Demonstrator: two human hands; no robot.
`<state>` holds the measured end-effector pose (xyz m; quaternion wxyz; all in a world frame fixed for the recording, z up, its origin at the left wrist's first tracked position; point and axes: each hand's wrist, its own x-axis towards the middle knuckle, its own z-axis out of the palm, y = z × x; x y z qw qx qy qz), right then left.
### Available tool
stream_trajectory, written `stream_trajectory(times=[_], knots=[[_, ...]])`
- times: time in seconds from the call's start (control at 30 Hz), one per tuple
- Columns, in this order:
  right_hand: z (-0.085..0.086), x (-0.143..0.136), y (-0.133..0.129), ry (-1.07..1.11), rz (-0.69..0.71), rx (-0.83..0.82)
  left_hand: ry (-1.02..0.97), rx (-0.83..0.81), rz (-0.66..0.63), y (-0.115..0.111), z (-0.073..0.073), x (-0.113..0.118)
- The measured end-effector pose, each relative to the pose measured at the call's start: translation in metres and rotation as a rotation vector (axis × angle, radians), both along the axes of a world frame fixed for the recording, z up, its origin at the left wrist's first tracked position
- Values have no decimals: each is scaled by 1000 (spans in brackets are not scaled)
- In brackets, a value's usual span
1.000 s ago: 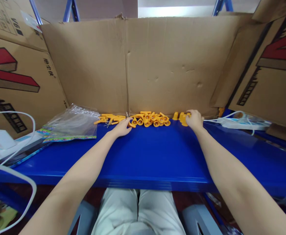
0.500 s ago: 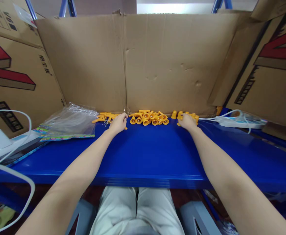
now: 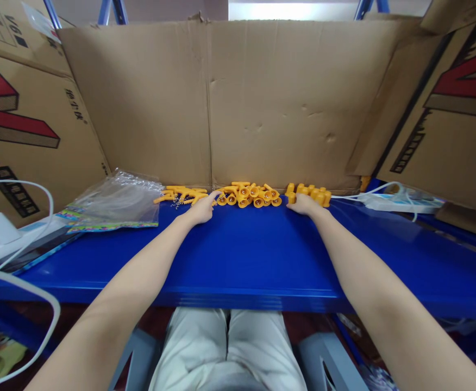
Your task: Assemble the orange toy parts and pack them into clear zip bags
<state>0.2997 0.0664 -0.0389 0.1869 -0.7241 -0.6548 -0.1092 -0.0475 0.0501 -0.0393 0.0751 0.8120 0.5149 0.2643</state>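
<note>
**Small yellow parts crowd the back edge; a snag or a mix-up is the main risk**

Your left hand (image 3: 202,210) is at the right end of the sticks (image 3: 185,193), by the back edge of the worktop (image 3: 242,250); fingertips reach toward the cups (image 3: 258,202). Can't tell if they grip anything. Your right hand (image 3: 306,205) is at the near side of the caps (image 3: 323,198), also by the back edge, right of the cups. Fingers curl low beside the leftmost near cap; whether they grasp it, can't tell.

Risks, my judgement: the cups look piled and could roll toward the front edge if your left fingers knock the lower ones. Sticks lie crossed, so pulling one may drag others, plus the springs (image 3: 176,203), which are tiny and easily lost. Sticks nearly meet cups, so a sideways sweep could mix them. The cable (image 3: 352,199) ends close to the caps and could catch your right hand.

Counts: hands, two. Cups, about eight with mouths showing. Caps, roughly nine, some overlapped. Sticks, several, too tangled for a number. Springs, several, too small. Plastic bags (image 3: 119,203), stacked, number unclear.
</note>
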Motion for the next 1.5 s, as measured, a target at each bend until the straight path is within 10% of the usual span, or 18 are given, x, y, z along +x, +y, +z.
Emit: stream_trajectory(times=[0.4, 0.63, 0.83, 1.5], knots=[[49, -45, -30, -21, 3, -72, 218, -8, 4, -6, 8, 1], [64, -79, -46, -9, 201, -41, 376, 6, 287, -10, 19, -9], [63, -94, -58, -114, 358, -204, 403, -216, 195, -15, 28, -8], [46, -94, -43, -102, 448, -248, 221, -147, -6, -16, 24, -7]])
